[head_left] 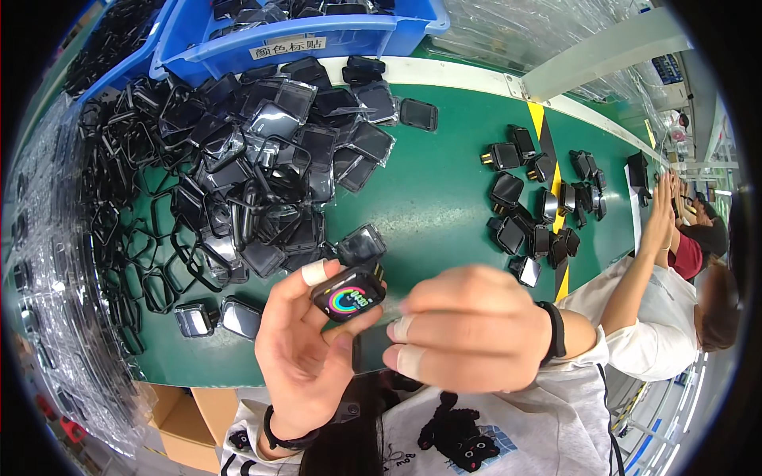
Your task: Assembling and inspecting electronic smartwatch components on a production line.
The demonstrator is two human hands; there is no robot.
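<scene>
A small black smartwatch body (349, 295) with a lit, coloured ring on its screen is pinched in my left hand (298, 361), between thumb and fingers, screen facing up. Beside it on the right, my right hand (476, 329) is closed with its fingers curled inward; motion blurs it, and what it holds, if anything, is hidden. White tape wraps fingers on both hands. Just beyond my left hand lies a black frame-like part in clear film (361, 243). Two shiny-screened watch bodies (240, 316) lie left of my left hand on the green table (421, 206).
A heap of black frames and film-wrapped panels (309, 143) covers the left side. Behind it stands a blue bin (381, 36). Several black watch bodies with gold prongs (508, 190) sit right, by yellow-black tape (562, 282). Another person's hand (660, 214) is at far right.
</scene>
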